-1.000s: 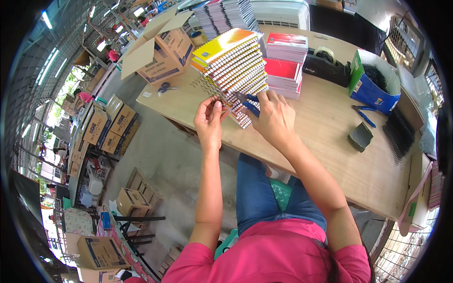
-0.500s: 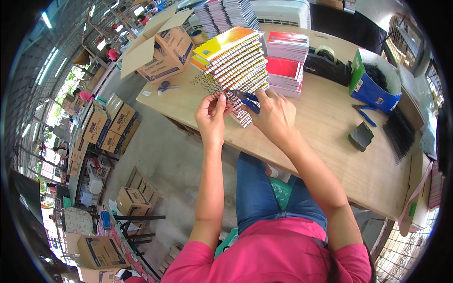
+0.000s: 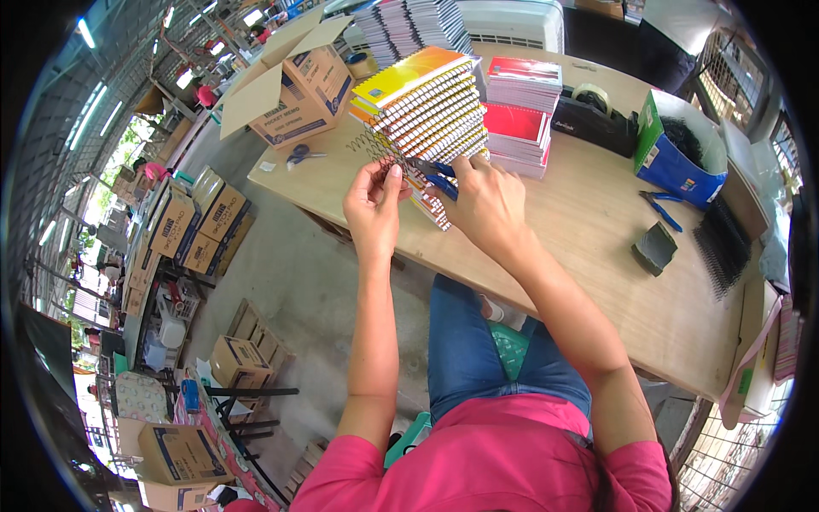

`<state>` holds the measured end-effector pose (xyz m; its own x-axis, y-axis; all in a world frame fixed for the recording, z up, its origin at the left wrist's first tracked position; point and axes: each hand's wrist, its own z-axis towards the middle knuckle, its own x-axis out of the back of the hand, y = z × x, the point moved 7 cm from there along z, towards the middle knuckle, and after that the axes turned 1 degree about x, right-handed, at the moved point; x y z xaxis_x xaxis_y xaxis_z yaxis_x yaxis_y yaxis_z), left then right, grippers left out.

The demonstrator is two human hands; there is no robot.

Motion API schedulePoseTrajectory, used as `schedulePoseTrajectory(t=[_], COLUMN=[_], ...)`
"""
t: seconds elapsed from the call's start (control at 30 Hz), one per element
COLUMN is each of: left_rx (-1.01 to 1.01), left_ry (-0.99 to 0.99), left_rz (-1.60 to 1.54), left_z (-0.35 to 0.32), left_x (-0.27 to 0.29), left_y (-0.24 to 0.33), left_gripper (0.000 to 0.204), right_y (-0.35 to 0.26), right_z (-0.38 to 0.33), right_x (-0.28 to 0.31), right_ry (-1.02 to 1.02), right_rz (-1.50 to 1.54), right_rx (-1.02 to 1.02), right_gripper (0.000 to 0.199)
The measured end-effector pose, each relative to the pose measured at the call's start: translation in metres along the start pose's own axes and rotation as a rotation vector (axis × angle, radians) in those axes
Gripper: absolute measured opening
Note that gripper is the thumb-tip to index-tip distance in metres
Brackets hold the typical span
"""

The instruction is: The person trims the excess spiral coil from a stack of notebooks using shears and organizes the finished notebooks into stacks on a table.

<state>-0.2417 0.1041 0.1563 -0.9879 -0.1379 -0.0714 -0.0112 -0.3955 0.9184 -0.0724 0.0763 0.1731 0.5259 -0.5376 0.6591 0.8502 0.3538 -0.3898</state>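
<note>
A stack of spiral notebooks with yellow and orange covers (image 3: 418, 78) stands near the table's front edge, its white-looking wire bindings toward me. Loose ends of dark wire coil (image 3: 368, 145) stick out at its left side. My left hand (image 3: 373, 205) is closed, thumb and fingers pinched on the wire coil at the stack's lower left. My right hand (image 3: 488, 200) grips blue-handled pliers (image 3: 442, 183). Their dark jaws reach left to the bindings, close to my left fingertips. The exact bite of the jaws is too small to make out.
Behind the notebooks are red-covered notebooks (image 3: 517, 125) and taller stacks (image 3: 409, 30). An open carton (image 3: 303, 102) and scissors (image 3: 300, 154) lie left. Rightward are a tape dispenser (image 3: 589, 115), a blue-green box of black coils (image 3: 682, 162), other pliers (image 3: 661, 210) and a dark block (image 3: 654, 249).
My left hand has shifted slightly left and up. The pliers in my right hand have also moved a little left and up, still at the bindings.
</note>
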Motion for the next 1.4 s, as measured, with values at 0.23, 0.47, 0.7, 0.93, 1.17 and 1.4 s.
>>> schedulePoseTrajectory(t=[0.23,0.47,0.7,0.93,1.17,1.4], left_rx=[-0.006,-0.060,-0.081,-0.062,-0.082,-0.081], left_ry=[0.015,0.018,-0.016,0.000,-0.009,0.027], left_rz=[0.002,0.032,0.041,0.031,0.009,0.035], left_z=[0.003,0.004,0.006,0.008,0.010,0.017], left_x=[0.001,0.009,0.001,0.010,0.003,0.005], left_y=[-0.004,0.003,0.010,0.006,0.018,0.014], left_gripper=[0.015,0.020,0.022,0.022,0.021,0.020], right_y=[0.009,0.001,-0.003,0.001,-0.011,-0.006], right_z=[-0.001,0.000,0.008,0.007,0.015,0.022], right_x=[-0.009,0.016,0.005,0.014,0.020,0.010], right_ry=[-0.002,0.075,0.067,0.010,0.079,-0.142], right_rz=[0.070,-0.028,-0.056,0.024,-0.076,-0.021], right_rx=[-0.003,0.020,0.042,-0.020,0.027,-0.071], right_gripper=[0.037,0.042,0.041,0.041,0.042,0.040])
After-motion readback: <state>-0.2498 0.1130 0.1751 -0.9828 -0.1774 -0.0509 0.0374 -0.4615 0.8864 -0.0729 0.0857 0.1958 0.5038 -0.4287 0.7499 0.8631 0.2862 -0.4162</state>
